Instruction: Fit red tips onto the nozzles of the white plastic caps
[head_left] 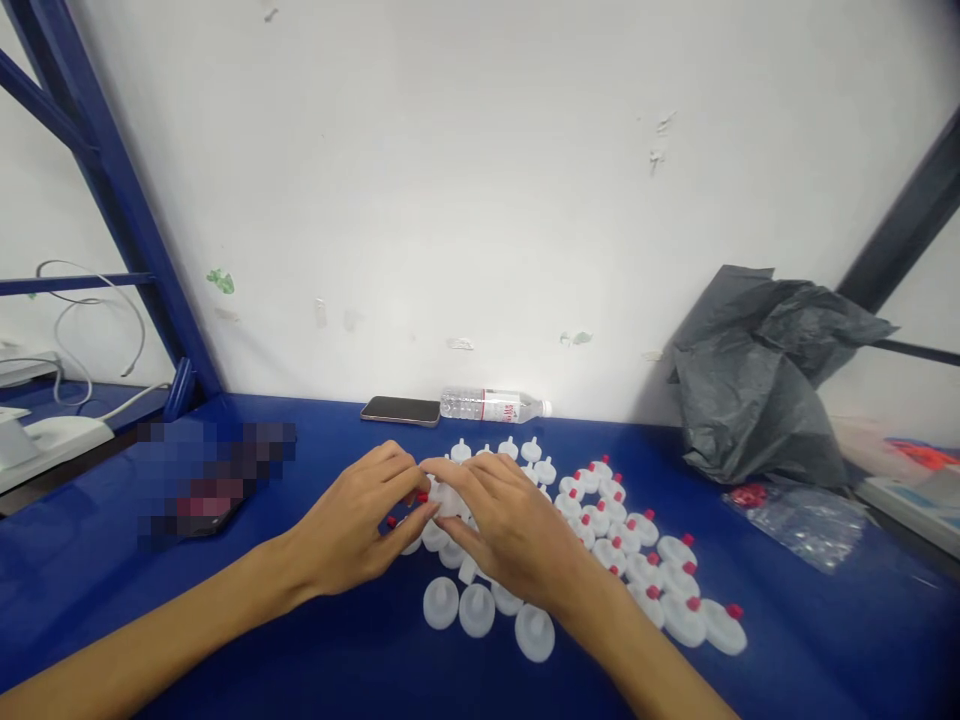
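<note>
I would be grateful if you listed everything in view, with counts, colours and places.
Red-tipped discs: about twenty, white, mostly right
Plain-nozzled discs: over a dozen, white, around hands, some hidden
Bottle: one, clear, by wall
Smartphone: one, dark-screened, left of bottle
Bin bag: one, dark grey, right
Transparent bag: one, clear, below it
Red-orange item: one, right edge
Pixelated item: one, dark and red, left
Cables: several, white, far left
Equipment: pale, both edges
Tabletop: blue
Wall: white
Frame: blue, both sides
Left hand, right hand: centre
</note>
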